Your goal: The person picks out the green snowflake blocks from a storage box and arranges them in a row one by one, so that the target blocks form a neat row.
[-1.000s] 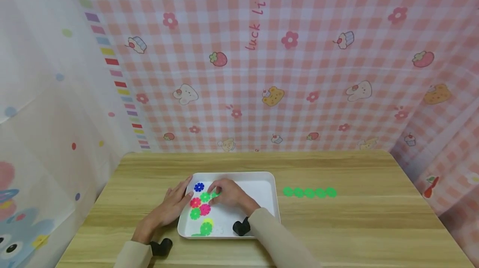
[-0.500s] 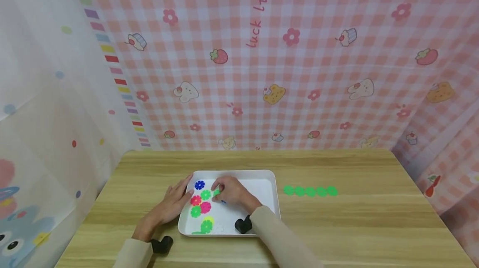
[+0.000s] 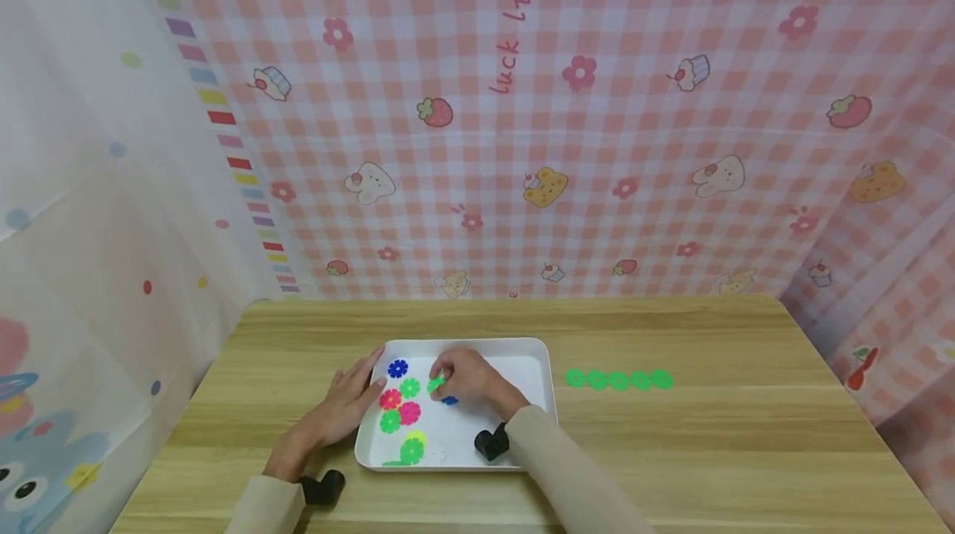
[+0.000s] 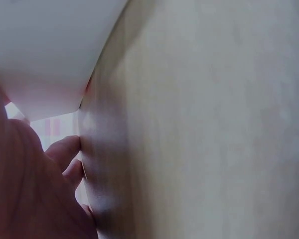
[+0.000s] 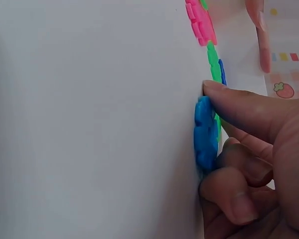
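In the head view my right hand (image 3: 470,374) is over the white tray (image 3: 515,341), pinching a green snowflake disc (image 3: 436,385) that stands tilted between thumb and fingers. Just under this hand lies a blue disc (image 3: 449,400); the right wrist view shows that blue disc (image 5: 205,134) close up, partly covering the green one (image 5: 218,127). My left hand (image 3: 349,400) rests along the tray's left side, fingers extended and thumb at the rim. Close to it lie a dark blue disc (image 3: 398,368), a red one (image 3: 390,399), a pink one (image 3: 409,413) and several green ones (image 3: 390,421).
Right of the tray, a row of several green discs (image 3: 618,381) lies on the wooden table (image 3: 709,451). Near the tray's front edge are a yellow disc (image 3: 419,438) under a green one, and a whitish disc (image 3: 439,454). A checked curtain (image 3: 477,144) hangs behind.
The right hand has drawn slightly to the right, tilting the green disc up between its fingers. The blue disc beneath now shows more. My left hand stays in place.
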The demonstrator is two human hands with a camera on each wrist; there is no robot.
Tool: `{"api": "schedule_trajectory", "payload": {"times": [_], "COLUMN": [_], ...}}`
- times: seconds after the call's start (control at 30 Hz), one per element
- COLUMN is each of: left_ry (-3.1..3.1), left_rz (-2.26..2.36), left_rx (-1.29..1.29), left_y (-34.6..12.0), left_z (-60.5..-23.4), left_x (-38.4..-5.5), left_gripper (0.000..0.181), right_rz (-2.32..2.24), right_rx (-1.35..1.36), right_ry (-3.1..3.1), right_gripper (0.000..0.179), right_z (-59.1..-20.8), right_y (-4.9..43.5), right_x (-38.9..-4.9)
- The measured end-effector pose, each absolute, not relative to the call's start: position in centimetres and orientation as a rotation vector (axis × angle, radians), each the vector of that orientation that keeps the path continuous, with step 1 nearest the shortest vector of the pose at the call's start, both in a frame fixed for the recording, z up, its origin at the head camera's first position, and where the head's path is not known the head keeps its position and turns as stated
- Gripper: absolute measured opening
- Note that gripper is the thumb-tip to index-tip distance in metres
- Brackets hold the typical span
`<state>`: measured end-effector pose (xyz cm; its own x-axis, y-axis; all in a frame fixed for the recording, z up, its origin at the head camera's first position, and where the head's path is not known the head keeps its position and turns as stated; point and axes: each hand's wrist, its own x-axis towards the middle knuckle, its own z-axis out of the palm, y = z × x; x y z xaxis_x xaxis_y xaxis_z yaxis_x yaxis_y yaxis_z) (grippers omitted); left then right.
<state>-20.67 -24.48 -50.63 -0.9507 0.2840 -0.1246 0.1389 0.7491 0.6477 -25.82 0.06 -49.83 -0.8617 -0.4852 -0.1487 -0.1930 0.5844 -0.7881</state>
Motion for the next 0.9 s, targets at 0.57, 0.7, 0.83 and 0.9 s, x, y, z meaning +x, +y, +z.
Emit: {"api": "schedule_trajectory", "payload": {"times": [0.57,0.7,0.83,0.9], "left_ry": [2.731,2.733,2.739,2.738], "left_rz": [0.986,0.981,0.972,0.974], "left_rx": [0.333,0.329,0.33,0.333], "left_y": [-24.44,-24.4,-24.37,-24.35], "left_z": [-50.7,-50.71,-50.7,-50.67], "left_x": [-20.75,-20.63,-20.64,-20.73], "left_gripper": [0.066,0.066,0.066,0.066], "right_rz": [-1.192,-1.257,-1.319,-1.341], "right_rx": [-0.559,-0.566,-0.507,-0.479], "right_ry": [2.453,2.435,2.418,2.414], "right_gripper": [0.021,0.015,0.011,0.01], "right_z": [-49.66,-49.78,-49.81,-49.74], "right_y": [-0.3,-0.08,0.21,0.36], "right_x": [-25.35,-25.31,-25.26,-25.29]}}
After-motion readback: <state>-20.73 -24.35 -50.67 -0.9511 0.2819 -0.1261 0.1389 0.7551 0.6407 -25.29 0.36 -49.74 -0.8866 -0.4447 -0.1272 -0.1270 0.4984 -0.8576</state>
